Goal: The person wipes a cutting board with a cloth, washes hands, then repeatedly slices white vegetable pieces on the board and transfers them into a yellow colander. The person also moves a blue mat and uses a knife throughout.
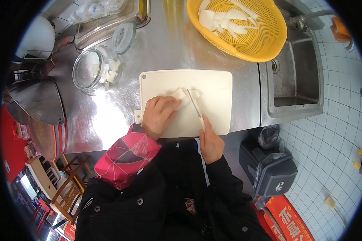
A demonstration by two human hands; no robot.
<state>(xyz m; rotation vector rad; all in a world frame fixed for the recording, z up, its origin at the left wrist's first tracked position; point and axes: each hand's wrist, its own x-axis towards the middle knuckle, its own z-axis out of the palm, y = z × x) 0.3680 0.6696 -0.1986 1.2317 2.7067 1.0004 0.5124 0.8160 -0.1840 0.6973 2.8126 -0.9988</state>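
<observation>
A white cutting board [214, 105] lies on the steel counter in front of me. On it, my left hand [160, 113] presses down pale white slices [184, 97], perhaps of radish, with bent fingers. My right hand [210, 143] grips a knife [194, 104] by its light handle. The narrow blade points away from me and stands at the right side of the slices, with a piece [195, 93] just beyond it. Left of the board, a glass jar [87, 70] without its lid holds several cut white pieces [111, 72].
A yellow plastic basket [268, 36] with pale strips [226, 19] stands at the back, beside a steel sink [295, 72]. The jar's glass lid [123, 37] leans by a metal tray [108, 30]. A dark push-lid bin [274, 174] stands below to the right.
</observation>
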